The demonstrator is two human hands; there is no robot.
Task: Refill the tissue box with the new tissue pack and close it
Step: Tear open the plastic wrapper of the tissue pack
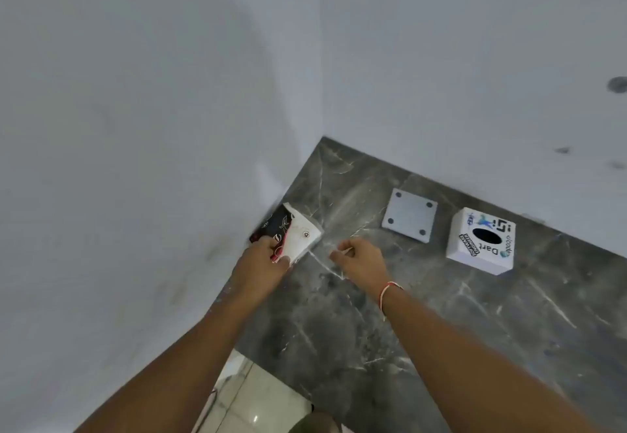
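Note:
The new tissue pack, white with a black and red printed wrapper, is lifted near the left wall, and my left hand grips its lower end. My right hand hovers just right of the pack with its fingers curled, pinching what looks like a thin clear strip of wrapper. The white cube tissue box with printed logos and a dark oval slot rests on the dark marble counter at the right. Its flat grey square lid with four corner dots lies on the counter between the box and my hands.
White walls meet in a corner behind the counter, close on the left of the pack. The counter's front edge runs diagonally at the lower left, with light floor tiles below it. A red thread band circles my right wrist.

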